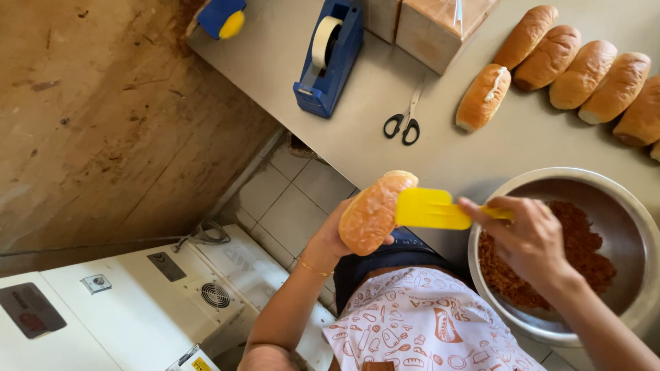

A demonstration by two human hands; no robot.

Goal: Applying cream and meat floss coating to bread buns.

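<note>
My left hand [334, 237] holds a long golden bread roll [373, 211] over the table's front edge. My right hand [528, 240] grips the handle of a yellow spatula [432, 208], whose flat blade touches the roll's split side. Just below my right hand stands a steel bowl [636, 213] with brown shredded filling [512, 275] in it. A roll with white cream in its slit [484, 97] lies on the grey table [385, 89] farther back.
Several plain rolls [584, 72] lie in a row at the back right. Black-handled scissors [405, 120], a blue tape dispenser [331, 55] and bagged bread loaves [433, 27] are on the table. A white machine [124, 302] stands at lower left on the tiled floor.
</note>
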